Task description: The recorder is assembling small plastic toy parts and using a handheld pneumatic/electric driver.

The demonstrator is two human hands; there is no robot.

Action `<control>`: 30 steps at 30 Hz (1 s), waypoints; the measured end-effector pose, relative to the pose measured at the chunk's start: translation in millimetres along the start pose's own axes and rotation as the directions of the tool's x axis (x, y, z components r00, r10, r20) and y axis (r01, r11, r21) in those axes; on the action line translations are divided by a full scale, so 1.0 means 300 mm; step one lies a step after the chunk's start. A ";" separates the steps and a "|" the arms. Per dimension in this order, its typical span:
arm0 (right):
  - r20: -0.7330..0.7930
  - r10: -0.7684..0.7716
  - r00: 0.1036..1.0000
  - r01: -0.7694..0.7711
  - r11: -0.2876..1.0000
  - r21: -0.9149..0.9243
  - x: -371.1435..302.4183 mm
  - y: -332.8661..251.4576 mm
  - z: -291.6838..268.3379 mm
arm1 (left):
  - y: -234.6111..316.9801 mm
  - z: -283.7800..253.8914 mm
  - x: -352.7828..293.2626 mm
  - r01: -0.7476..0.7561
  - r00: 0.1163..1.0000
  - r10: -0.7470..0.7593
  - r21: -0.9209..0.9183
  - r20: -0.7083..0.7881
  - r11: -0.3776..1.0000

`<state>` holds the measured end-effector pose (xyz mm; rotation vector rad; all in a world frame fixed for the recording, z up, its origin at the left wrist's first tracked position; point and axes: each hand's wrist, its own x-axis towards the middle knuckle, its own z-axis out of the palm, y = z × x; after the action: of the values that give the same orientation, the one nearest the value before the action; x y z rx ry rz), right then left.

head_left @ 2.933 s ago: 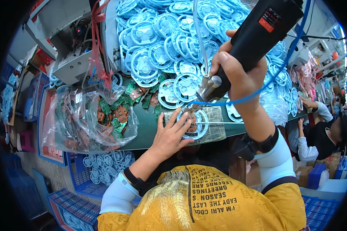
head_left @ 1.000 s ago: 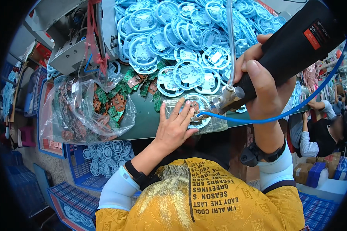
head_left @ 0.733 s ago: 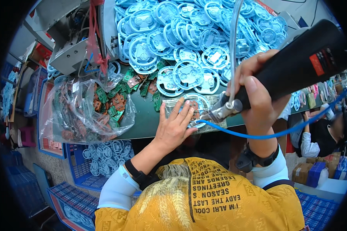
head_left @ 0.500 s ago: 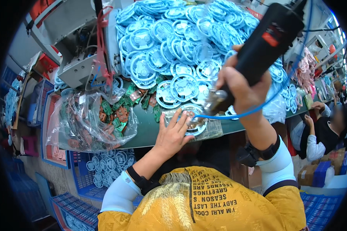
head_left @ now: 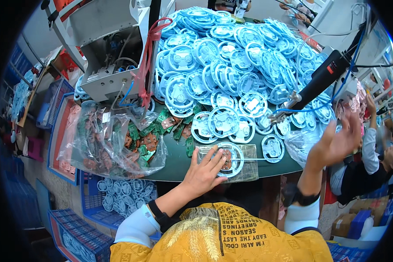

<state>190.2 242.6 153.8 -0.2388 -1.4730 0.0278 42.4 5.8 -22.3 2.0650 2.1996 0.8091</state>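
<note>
My left hand [head_left: 201, 174] lies with spread fingers on a light blue steering-wheel-shaped plastic part [head_left: 241, 158]. Its fingertips touch a small brown circuit board [head_left: 227, 161] seated in the middle of that part. Beneath it is a pad [head_left: 250, 173] covered in worn tape. My right hand [head_left: 336, 142] is raised at the right, fingers apart and holding nothing, a little blurred. Up and left of it, the black electric screwdriver [head_left: 321, 81] hangs tilted from its blue cord, its metal tip toward the blue parts. A second blue wheel part [head_left: 273, 148] lies right of the pad.
A large heap of blue wheel parts [head_left: 231, 56] covers the table's far side. At the left, a clear plastic bag [head_left: 109, 148] holds green and brown circuit boards, beside a grey metal machine [head_left: 113, 74]. Blue crates [head_left: 94, 203] stand below; a co-worker [head_left: 362, 161] sits at the right.
My right hand has let go of the screwdriver and drawn back to the right. The screwdriver now hangs farther right. My left hand stays on the part while the whole view has shifted.
</note>
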 end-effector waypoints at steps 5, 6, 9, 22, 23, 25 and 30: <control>0.859 0.042 0.511 -0.205 0.976 0.074 -0.290 -0.122 0.162 | -0.002 -0.018 0.010 0.014 0.998 -0.018 -0.056 -0.068 0.998; 0.924 0.067 0.376 -0.139 0.990 -0.015 -0.359 -0.110 0.220 | 0.001 -0.023 0.020 0.010 0.998 -0.014 -0.062 -0.066 0.998; 0.966 0.194 0.170 -0.050 0.981 -0.188 -0.458 -0.087 0.358 | 0.009 -0.054 0.030 0.081 0.986 -0.095 -0.102 -0.138 0.992; 0.905 0.071 0.419 -0.184 0.983 0.008 -0.351 -0.044 0.178 | -0.034 -0.041 0.060 0.497 0.840 -0.503 -0.664 0.206 0.558; 0.891 0.056 0.450 -0.229 0.972 0.054 -0.357 -0.052 0.119 | -0.042 -0.039 0.073 0.529 0.827 -0.497 -0.665 0.264 0.527; 0.902 0.018 0.432 -0.244 0.965 0.098 -0.393 -0.084 0.007 | -0.056 -0.048 0.089 0.563 0.810 -0.489 -0.666 0.324 0.490; 0.967 -0.036 0.254 -0.235 0.967 0.098 -0.492 -0.101 -0.145 | -0.059 -0.084 0.077 0.631 0.757 -0.446 -0.714 0.478 0.305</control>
<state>214.3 182.7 11.0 -0.1075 -2.7213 0.5578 14.1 18.7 0.5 0.7664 1.6102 1.1779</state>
